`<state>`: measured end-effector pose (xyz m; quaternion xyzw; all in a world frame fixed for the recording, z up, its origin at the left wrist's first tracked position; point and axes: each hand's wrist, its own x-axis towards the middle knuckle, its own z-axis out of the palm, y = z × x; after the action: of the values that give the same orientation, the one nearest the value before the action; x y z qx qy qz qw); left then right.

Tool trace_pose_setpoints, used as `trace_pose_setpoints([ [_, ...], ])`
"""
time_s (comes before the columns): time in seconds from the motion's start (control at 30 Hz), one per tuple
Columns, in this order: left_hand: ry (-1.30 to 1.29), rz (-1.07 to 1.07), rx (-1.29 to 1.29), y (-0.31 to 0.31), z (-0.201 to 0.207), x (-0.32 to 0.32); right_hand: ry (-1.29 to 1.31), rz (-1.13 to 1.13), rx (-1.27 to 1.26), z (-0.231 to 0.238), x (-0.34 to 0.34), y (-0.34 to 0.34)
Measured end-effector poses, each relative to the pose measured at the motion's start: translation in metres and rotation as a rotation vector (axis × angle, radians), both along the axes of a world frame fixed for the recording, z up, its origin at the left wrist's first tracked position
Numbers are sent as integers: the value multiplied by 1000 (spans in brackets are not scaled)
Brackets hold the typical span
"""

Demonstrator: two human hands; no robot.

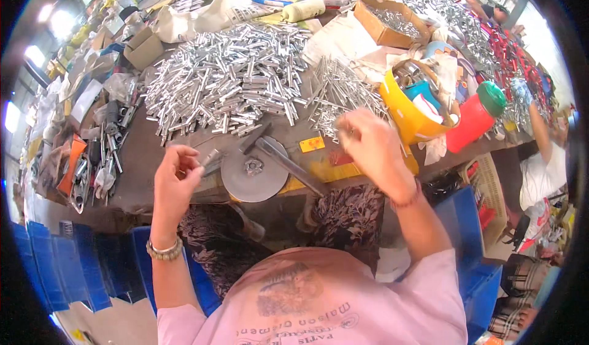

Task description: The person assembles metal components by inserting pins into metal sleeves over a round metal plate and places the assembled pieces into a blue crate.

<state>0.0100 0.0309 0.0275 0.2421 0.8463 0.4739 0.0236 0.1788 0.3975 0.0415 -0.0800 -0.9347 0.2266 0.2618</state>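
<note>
**Working bare-handed at the table (pixel 136 176)**

Shows a small metal tube (pixel 210 157) right at the fingertips of the left hand (pixel 177 176), by the table's near edge, left of its middle. Bends the left fingers partly, with thumb and forefinger close together; cannot tell whether pinching the tube or only passing in front of it. Holds the right hand (pixel 371 142) raised, blurred, fingers loosely curled, over the near edge and right of the middle; cannot tell whether gripping anything.

Has a round grey plate (pixel 245 188) between the hands, at the near edge, with a hammer (pixel 285 161) lying across it, handle slanting toward that edge. Shows a yellow card (pixel 311 144) just right of the hammer.

Piles up a big heap of metal tubes (pixel 224 78) toward the far edge, and right beside it a smaller heap of thin rods (pixel 343 93). Bears a yellow bucket (pixel 392 109) and a red jar (pixel 469 127) with a green lid near the right edge, and an open cardboard box (pixel 375 31) of small metal pieces farther back.
</note>
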Motion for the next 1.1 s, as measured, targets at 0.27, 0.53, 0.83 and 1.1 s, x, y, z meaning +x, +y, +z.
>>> trace_pose_setpoints([
  [0.27,-144,-186,-41,12,17,42,-41,62,282,-11,-84,35],
  [0.53,85,-326,-172,15,18,43,-94,403,580,-10,-109,51],
  [0.83,229,-245,-114,26,-6,42,-41,403,-581,18,-65,-44],
  [1.1,191,-186,-72,21,-5,47,-163,428,-371,-11,-26,-100],
])
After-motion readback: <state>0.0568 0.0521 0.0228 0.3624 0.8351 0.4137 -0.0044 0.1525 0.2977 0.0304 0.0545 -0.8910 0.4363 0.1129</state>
